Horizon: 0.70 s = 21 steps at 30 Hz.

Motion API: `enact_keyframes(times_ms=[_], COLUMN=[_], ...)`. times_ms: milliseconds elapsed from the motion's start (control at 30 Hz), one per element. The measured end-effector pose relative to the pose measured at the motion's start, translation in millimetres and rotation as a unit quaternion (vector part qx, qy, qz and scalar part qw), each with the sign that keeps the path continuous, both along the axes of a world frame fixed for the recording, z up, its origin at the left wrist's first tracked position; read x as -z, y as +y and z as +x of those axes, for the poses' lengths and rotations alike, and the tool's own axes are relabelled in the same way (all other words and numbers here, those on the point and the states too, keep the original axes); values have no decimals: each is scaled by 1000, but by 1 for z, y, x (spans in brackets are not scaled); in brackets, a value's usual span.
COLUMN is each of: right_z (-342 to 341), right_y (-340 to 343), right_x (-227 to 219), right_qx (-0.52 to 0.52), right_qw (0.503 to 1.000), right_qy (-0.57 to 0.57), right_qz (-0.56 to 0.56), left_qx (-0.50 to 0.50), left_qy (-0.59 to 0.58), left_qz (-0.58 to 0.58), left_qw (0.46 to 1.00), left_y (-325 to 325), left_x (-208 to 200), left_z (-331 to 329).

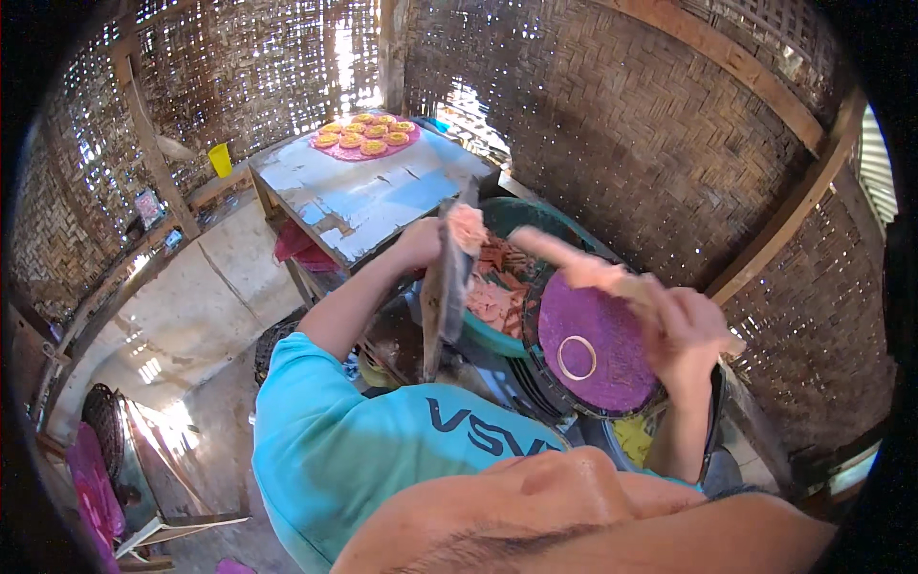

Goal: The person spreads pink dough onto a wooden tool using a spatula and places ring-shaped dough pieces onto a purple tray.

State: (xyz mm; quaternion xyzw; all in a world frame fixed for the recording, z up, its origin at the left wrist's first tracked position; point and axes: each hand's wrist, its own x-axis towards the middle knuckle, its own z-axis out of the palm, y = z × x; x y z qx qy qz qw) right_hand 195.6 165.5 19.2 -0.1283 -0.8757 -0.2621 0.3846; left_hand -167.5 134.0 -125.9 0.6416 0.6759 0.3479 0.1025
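My left hand [421,244] grips a narrow, upright wooden board [435,316], dark along its edge. A lump of pink paste [467,228] clings to the board near its top. In my right hand [687,330] is a flat wooden stick [547,247], smeared with pink and blurred by motion. The stick points left toward the board, apart from it. Below lies a green basin [488,342] holding more pink paste [497,304] and darker reddish pieces. Beside my right hand a round tray [598,311] covered in purple carries one thin pale ring [577,358].
A worn blue-and-white table [382,196] stands beyond my left hand, with several yellow rings on a pink round sheet [325,151]. A yellow cup [220,160] sits by the left wall. Woven bamboo walls [612,124] close in behind and right. A yellow item [629,440] lies under the tray.
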Motion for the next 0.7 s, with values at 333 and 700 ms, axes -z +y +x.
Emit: enact_keyframes(times_ms=[333, 700], right_z=[-30, -30], right_y=[37, 17], right_x=[52, 25], right_qx=[-50, -59], right_qw=[988, 967], right_qy=[62, -13], right_qz=[-129, -247], left_qx=[153, -5], left_qy=[-293, -4], left_qz=[55, 54], left_qw=[942, 999], left_y=[10, -20], left_x=[-5, -36], left_z=[25, 41])
